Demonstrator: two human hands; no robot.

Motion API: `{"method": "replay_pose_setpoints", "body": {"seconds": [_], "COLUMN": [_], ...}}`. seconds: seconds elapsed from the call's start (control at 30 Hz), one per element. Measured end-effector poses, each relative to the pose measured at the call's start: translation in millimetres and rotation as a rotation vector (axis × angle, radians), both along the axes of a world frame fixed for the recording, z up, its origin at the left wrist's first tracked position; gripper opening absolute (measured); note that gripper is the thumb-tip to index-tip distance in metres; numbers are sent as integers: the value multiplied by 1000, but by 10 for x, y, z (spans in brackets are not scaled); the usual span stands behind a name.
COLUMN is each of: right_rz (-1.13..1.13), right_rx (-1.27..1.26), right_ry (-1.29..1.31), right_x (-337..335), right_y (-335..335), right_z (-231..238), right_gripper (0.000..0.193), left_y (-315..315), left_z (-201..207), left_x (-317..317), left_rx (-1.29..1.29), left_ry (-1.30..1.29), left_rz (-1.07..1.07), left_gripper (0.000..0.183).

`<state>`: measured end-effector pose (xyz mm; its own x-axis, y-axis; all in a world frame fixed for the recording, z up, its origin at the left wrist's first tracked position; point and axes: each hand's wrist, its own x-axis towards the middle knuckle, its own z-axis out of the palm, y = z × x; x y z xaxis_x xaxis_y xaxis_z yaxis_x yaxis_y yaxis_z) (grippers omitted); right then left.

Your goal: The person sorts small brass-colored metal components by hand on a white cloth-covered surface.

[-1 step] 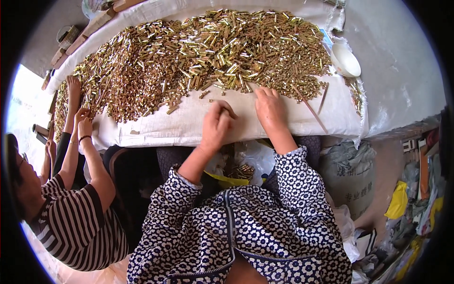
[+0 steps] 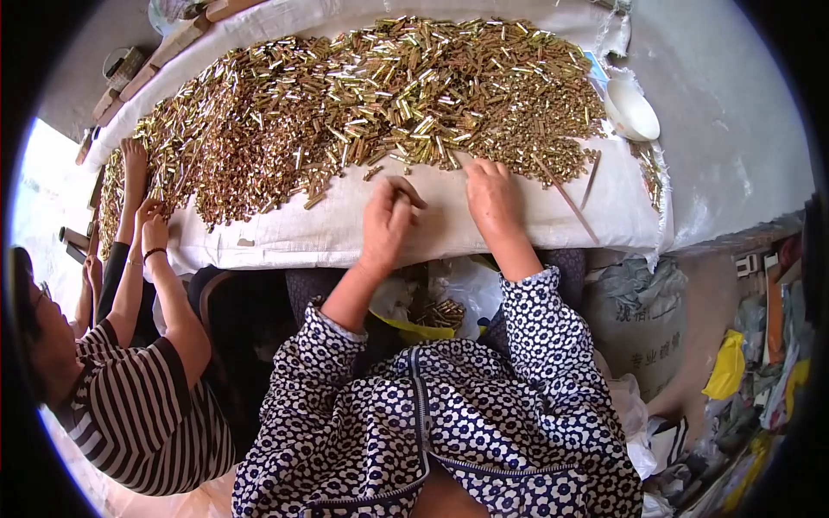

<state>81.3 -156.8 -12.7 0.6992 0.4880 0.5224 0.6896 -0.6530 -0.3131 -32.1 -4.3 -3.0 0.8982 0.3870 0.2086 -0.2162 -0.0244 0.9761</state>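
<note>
Nothing has shifted since the earlier frame. The left hand [image 2: 386,220] pinches what looks like one brass tube [image 2: 406,192] just below the heap of brass tubes [image 2: 363,104]; the right hand [image 2: 494,200] rests flat, fingers spread, at the heap's near edge on the white cloth [image 2: 345,229].

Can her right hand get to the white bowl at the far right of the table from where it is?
Probably yes: the right hand rests at the brass pile's near edge, and only loose brass pieces lie between it and the white bowl.
</note>
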Motion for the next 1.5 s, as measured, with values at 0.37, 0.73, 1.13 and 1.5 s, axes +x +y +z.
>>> {"method": "replay_pose_setpoints", "body": {"seconds": [0.37, 0.73, 1.13, 1.5], "right_rz": [-30, -19, 271, 356], "right_rx": [46, -1, 824, 926], "right_ry": [-64, -151, 962, 1068], "right_x": [-43, -248, -532, -597], "right_y": [7, -100, -144, -142], "right_z": [-23, -48, 4, -44], "right_gripper": [5, 5, 13, 13], "left_y": [654, 271, 144, 65], "left_z": [77, 164, 76, 37], "left_x": [666, 100, -104, -151], "left_rx": [1429, 472, 97, -48], "left_ry": [267, 247, 192, 198], "left_rz": [88, -165, -270, -303], "left_gripper": [13, 13, 6, 7]}}
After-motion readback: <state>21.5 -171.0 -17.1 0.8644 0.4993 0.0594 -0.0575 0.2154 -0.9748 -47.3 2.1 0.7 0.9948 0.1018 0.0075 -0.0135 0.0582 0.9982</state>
